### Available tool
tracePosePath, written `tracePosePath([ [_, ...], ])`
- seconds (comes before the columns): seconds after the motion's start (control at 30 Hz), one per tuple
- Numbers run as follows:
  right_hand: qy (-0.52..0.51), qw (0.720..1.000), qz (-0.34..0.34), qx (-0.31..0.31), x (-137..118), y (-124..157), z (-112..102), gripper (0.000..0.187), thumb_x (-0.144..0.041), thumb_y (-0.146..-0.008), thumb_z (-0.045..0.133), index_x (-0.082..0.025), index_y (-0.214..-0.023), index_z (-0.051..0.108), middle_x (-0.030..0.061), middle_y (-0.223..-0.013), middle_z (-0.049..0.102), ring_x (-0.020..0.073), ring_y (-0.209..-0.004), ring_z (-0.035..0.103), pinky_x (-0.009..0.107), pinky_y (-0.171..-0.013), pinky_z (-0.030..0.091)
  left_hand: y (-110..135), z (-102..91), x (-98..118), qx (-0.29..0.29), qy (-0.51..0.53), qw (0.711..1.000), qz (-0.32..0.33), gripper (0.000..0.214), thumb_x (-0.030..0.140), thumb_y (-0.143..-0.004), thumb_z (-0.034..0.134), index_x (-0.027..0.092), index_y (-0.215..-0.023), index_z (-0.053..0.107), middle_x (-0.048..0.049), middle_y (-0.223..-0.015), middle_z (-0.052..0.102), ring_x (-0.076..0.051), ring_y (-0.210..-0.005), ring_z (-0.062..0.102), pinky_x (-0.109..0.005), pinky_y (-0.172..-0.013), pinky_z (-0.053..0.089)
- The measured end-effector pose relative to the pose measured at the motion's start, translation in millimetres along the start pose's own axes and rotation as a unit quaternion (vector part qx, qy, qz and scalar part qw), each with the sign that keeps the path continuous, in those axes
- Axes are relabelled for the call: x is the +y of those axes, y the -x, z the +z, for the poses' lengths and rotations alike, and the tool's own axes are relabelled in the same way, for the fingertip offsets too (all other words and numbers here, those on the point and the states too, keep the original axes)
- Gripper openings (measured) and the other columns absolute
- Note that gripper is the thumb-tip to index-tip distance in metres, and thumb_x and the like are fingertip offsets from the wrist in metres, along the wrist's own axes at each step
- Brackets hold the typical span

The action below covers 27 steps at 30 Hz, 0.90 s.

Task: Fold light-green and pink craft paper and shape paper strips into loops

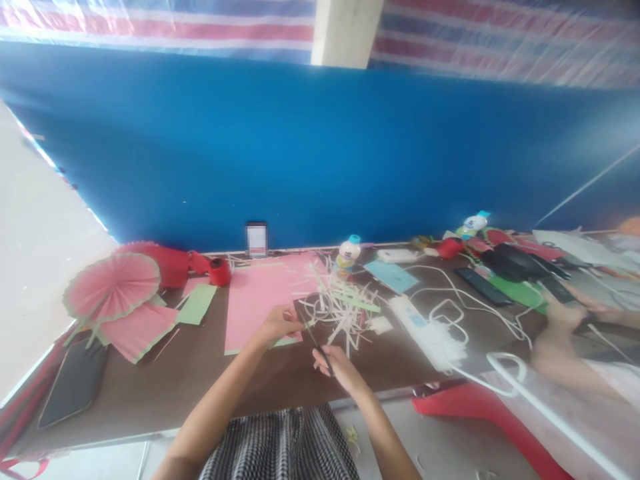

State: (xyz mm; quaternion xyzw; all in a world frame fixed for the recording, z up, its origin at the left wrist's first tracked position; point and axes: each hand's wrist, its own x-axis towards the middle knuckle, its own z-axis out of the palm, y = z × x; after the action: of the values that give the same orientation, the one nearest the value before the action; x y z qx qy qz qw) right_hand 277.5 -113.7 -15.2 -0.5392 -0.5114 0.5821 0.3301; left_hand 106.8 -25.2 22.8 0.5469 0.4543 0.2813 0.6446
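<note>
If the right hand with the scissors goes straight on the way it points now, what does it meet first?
The right hand points its scissors up and left, toward the left hand. First it would probably meet the green paper strip held there, then the pink sheet; depth is unclear.

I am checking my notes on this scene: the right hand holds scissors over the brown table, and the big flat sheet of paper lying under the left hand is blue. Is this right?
Not quite. The head view shows the big flat sheet of paper under the left hand is pink, not blue. The rest stands: the right hand holds scissors over the brown table.
</note>
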Motion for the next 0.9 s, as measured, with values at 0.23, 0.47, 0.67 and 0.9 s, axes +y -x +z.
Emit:
tracePosePath([
  [0.23,-0.018,1.000,0.010,0.010,4.6,-1.8,-2.7,0.044,-0.054,-0.069,0.054,-0.020,-0.052,0.031,-0.0077,-0.046,0.027,0.0059,-0.043,0.028,0.022,-0.044,0.019,-16.6,3.2,-10.1,-0.004,-0.002,1.000,-0.016,0.024,0.020,-0.057,0.069,0.015,-0.063,0.046,0.0027,-0.046,0.054,-0.009,-0.042,0.052,-0.019,-0.045,0.040],
  [0.47,-0.019,0.999,0.034,0.018,11.6,-4.3,-5.7,0.042,-0.051,-0.071,0.054,-0.019,-0.052,0.034,-0.0073,-0.043,0.030,0.0059,-0.041,0.031,0.022,-0.042,0.016,-23.0,-0.4,-17.3,-0.018,-0.002,1.000,0.014,0.022,0.022,-0.058,0.068,0.014,-0.061,0.047,0.0025,-0.049,0.054,-0.008,-0.044,0.051,-0.019,-0.045,0.037],
  [0.67,0.008,0.997,0.056,0.050,12.0,5.4,-17.9,0.036,-0.049,-0.075,0.048,-0.016,-0.060,0.050,-0.0051,-0.041,0.041,0.0069,-0.038,0.034,0.021,-0.041,0.020,-48.7,-20.9,-25.4,0.022,0.016,0.999,0.041,0.019,0.025,-0.059,0.066,0.012,-0.061,0.052,0.0021,-0.051,0.054,-0.008,-0.047,0.051,-0.019,-0.048,0.040],
  [0.9,0.107,0.969,-0.004,0.223,8.7,19.1,-34.1,0.035,-0.050,-0.066,0.057,-0.015,-0.057,0.053,-0.0011,-0.050,0.055,0.0128,-0.050,0.051,0.021,-0.048,0.033,-116.3,-16.8,-15.9,0.084,-0.047,0.986,0.138,0.022,0.027,-0.074,0.053,0.011,-0.088,0.059,-0.0095,-0.085,0.065,-0.017,-0.078,0.062,-0.030,-0.068,0.049],
])
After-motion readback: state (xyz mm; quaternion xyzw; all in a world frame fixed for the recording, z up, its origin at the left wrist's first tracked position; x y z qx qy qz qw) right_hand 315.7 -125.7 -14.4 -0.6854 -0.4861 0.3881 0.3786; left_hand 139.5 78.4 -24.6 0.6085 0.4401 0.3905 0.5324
